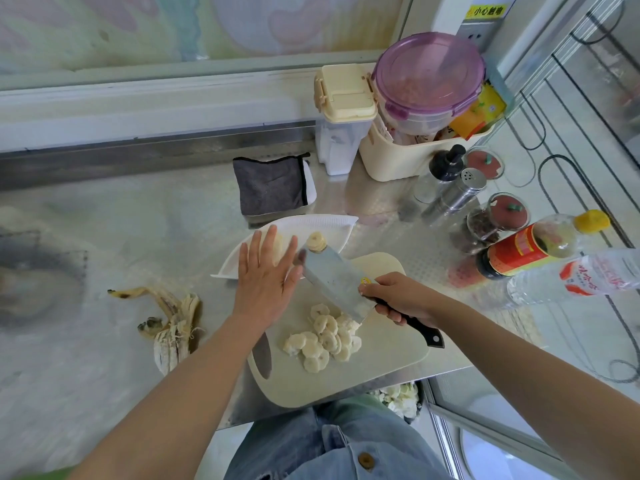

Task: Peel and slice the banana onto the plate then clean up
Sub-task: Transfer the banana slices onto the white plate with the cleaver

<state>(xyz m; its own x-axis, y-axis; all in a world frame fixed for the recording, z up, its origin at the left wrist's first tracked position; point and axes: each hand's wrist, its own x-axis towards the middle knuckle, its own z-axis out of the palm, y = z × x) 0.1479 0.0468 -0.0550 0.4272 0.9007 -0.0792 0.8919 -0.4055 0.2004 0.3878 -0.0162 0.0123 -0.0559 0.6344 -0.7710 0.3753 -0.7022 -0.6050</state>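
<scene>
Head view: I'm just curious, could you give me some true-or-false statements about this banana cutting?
1. The right hand grips the cleaver by its handle. True.
2. All banana slices are on the plate. False: most lie on the cutting board; a few ride on the blade.
3. The banana peel lies on the counter, left of the board. True.
4. The left hand holds the grey cloth. False: it is open beside the blade; the cloth lies behind the plate.
</scene>
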